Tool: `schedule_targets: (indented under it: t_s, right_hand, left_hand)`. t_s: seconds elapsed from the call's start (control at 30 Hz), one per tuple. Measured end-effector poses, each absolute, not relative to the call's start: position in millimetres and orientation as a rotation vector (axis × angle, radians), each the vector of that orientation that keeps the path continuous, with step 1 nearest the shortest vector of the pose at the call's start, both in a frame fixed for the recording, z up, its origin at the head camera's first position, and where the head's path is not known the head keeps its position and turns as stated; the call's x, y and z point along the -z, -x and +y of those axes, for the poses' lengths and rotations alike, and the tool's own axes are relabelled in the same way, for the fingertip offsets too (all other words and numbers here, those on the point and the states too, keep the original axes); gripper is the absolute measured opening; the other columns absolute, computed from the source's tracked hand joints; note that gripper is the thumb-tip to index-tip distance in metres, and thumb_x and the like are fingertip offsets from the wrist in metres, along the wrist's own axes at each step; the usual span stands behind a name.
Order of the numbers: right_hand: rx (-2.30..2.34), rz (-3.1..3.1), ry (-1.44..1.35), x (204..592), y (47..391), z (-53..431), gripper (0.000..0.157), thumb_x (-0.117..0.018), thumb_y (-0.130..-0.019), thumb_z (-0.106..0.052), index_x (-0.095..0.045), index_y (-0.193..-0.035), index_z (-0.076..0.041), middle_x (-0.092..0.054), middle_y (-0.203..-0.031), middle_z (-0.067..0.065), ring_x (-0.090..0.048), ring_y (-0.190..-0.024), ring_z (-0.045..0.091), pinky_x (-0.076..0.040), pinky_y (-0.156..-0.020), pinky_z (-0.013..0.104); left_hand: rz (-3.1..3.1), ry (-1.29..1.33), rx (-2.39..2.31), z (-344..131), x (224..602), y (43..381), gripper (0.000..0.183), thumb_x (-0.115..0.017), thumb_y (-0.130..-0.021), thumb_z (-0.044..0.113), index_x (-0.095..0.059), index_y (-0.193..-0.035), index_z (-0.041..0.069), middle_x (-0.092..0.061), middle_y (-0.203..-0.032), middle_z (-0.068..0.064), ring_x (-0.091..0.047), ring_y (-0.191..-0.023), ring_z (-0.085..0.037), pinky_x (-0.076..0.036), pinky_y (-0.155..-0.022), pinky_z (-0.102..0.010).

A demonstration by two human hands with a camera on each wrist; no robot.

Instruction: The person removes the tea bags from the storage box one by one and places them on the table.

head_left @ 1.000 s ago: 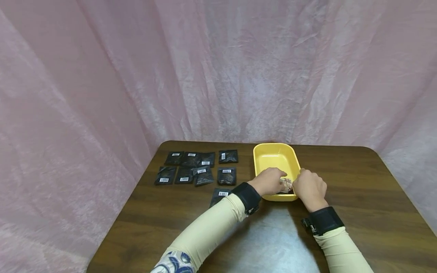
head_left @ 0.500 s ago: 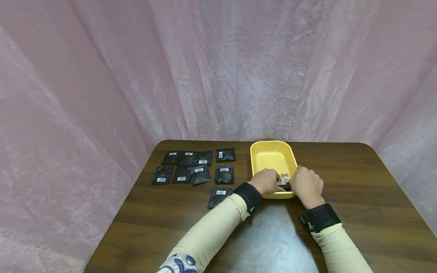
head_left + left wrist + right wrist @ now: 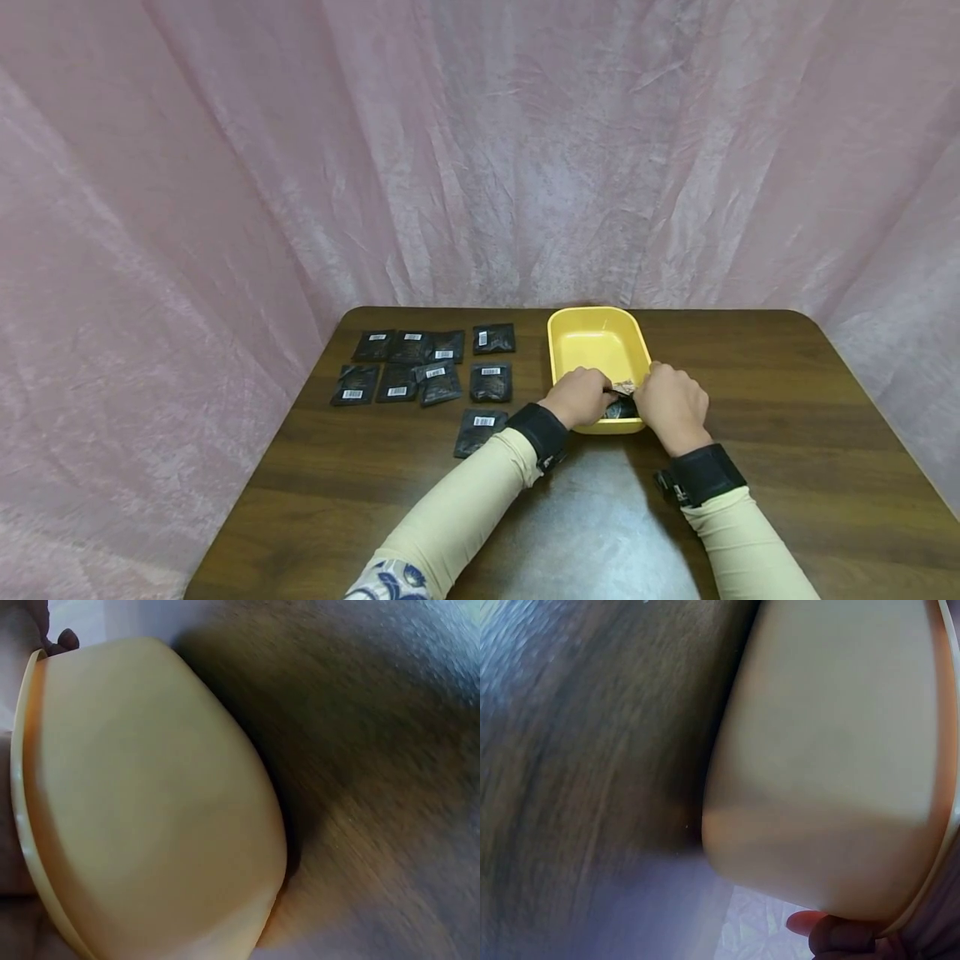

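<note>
A yellow plastic bin [image 3: 596, 333] stands toward the back of the table, right of centre. My left hand [image 3: 579, 398] reaches over its near left corner and pinches a dark, glossy sachet [image 3: 621, 408] inside the near end. Behind that sachet shows a light, brown-patterned piece [image 3: 624, 387], mostly covered. At the bin's right side my right hand [image 3: 672, 404] grips the rim, fingers [image 3: 844, 934] curled along the outer wall in the right wrist view. The left wrist view is filled by the near wall [image 3: 157, 795]; the left hand's fingertips are hidden behind the rim.
Several flat black sachets [image 3: 491, 382] with white barcode labels lie in loose rows left of the bin. One sachet [image 3: 480, 429] sits nearer, beside the left forearm. The brown wooden table [image 3: 787, 400] ends at a pink curtain [image 3: 540, 167] behind.
The left hand has shifted slightly within the bin's near end and lifted a dark sachet edge, covering more of the patterned piece. The right hand stays at the rim. The head view has shifted slightly.
</note>
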State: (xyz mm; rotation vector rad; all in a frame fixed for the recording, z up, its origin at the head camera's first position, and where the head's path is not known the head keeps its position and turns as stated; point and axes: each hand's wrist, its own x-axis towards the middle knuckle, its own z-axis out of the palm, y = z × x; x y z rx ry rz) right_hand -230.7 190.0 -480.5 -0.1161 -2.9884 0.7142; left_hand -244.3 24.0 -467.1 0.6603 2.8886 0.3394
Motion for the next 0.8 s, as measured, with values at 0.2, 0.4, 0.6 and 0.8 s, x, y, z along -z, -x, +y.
schedule_targets:
  t_s: [0.2,0.4,0.6,0.8]
  right_hand:
    - [-0.706,-2.98,0.125,482,232,191,0.019,-0.061,-0.094,-0.017,-0.068,-0.098,0.0,-0.069,-0.081,0.024,-0.066,-0.068,0.044,-0.044,-0.051,0.048]
    - [-0.72,-2.952,0.114,483,232,189,0.021,-0.059,-0.093,-0.017,-0.069,-0.099,0.0,-0.072,-0.086,0.029,-0.068,-0.071,0.048,-0.047,-0.053,0.052]
    - [-0.712,-2.946,0.102,483,233,186,0.029,-0.05,-0.1,-0.017,-0.07,-0.106,0.002,-0.071,-0.088,0.031,-0.068,-0.072,0.05,-0.048,-0.054,0.054]
    - [-0.696,-2.956,0.119,483,232,189,0.032,-0.047,-0.102,-0.019,-0.07,-0.108,0.003,-0.072,-0.094,0.034,-0.069,-0.078,0.052,-0.049,-0.057,0.056]
  left_hand:
    - [2.924,-0.667,-0.306,23,467,245,0.032,-0.061,-0.109,0.027,-0.077,-0.083,0.018,-0.059,-0.069,0.006,-0.054,-0.061,-0.008,-0.042,-0.058,-0.021]
    - [3.021,-0.717,-0.139,15,467,237,0.021,-0.065,-0.104,0.015,-0.073,-0.085,0.018,-0.067,-0.077,0.005,-0.06,-0.066,-0.008,-0.047,-0.058,-0.022]
    - [3.137,-0.72,-0.055,1,465,224,0.015,-0.068,-0.101,0.013,-0.076,-0.091,0.019,-0.077,-0.091,0.004,-0.075,-0.085,-0.013,-0.061,-0.068,-0.029]
    - [3.218,-0.797,-0.261,-8,462,213,0.023,-0.058,-0.111,0.02,-0.08,-0.114,0.017,-0.08,-0.108,0.004,-0.078,-0.1,-0.012,-0.063,-0.083,-0.027]
